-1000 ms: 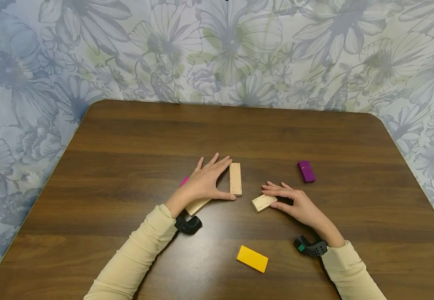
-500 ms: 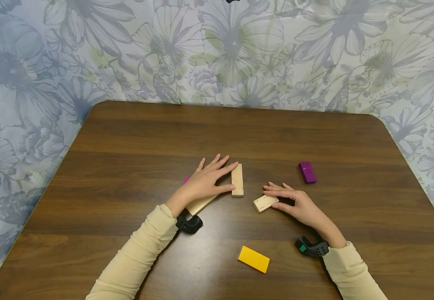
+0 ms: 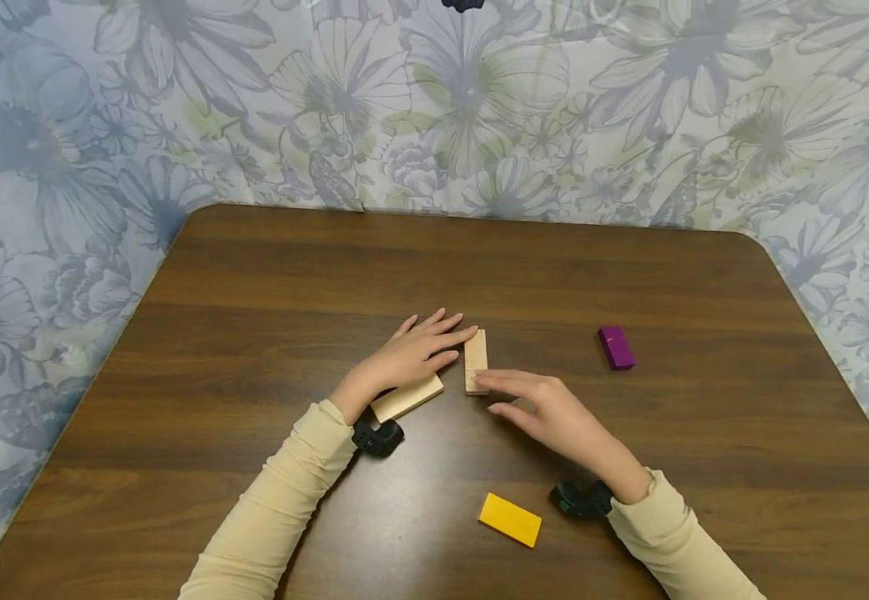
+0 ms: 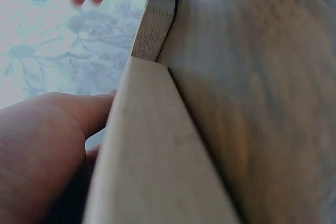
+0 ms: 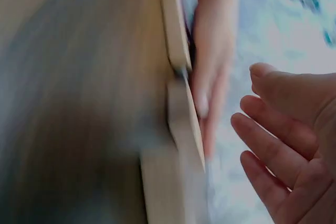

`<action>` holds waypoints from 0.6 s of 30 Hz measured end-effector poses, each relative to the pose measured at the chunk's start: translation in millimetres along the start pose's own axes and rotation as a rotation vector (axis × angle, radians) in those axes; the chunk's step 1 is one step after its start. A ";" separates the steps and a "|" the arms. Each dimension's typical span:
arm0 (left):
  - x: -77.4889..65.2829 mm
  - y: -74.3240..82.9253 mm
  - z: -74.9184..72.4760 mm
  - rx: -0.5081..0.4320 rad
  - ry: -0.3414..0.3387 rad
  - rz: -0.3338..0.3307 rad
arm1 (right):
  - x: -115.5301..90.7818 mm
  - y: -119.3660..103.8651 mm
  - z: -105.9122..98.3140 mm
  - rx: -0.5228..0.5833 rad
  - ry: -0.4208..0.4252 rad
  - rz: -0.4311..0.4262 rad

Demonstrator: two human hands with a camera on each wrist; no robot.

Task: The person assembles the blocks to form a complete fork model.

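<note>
My left hand (image 3: 412,354) lies with its fingers spread, the index fingertip at the far end of a pale wooden block (image 3: 475,357). Partly beneath that hand is another pale block (image 3: 407,398), larger in the left wrist view. Fingertips of my right hand (image 3: 561,412) reach the near end of the middle block; its fingers are loosely extended. A third pale block (image 5: 161,190) shows low in the right wrist view, and the right hand covers it in the head view.
A yellow block (image 3: 510,520) lies nearer on the brown table (image 3: 314,267). Farther right lies a purple block (image 3: 616,347). A wall with a flower pattern (image 3: 434,108) stands behind the table.
My right hand has left its grip on the small pale block and moved left to the middle block. My left thumb has drawn back from that block. The magenta piece is now hidden.
</note>
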State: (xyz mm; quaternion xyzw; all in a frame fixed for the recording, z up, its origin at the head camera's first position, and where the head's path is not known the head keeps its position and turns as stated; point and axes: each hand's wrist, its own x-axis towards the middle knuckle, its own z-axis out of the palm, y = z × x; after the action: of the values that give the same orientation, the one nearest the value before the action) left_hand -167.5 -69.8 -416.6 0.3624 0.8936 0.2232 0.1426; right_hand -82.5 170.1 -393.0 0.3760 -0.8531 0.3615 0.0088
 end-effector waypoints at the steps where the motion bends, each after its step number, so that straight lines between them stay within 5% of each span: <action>1: -0.1 0.3 -0.9 0.001 -0.003 -0.002 | 6.0 -3.1 4.9 -0.014 -0.028 -0.026; 9: 0.8 3.9 -2.9 0.018 -0.025 0.003 | 31.2 -5.7 31.7 -0.118 -0.214 -0.112; 18: 0.2 1.5 -4.7 0.011 -0.018 0.006 | 32.9 0.6 38.7 -0.084 -0.224 -0.093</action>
State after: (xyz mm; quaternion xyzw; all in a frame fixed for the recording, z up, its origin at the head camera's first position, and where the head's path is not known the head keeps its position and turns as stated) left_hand -168.7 -70.0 -411.8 0.3680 0.8923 0.2156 0.1480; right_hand -96.5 125.4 -412.5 0.4524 -0.8449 0.2803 -0.0542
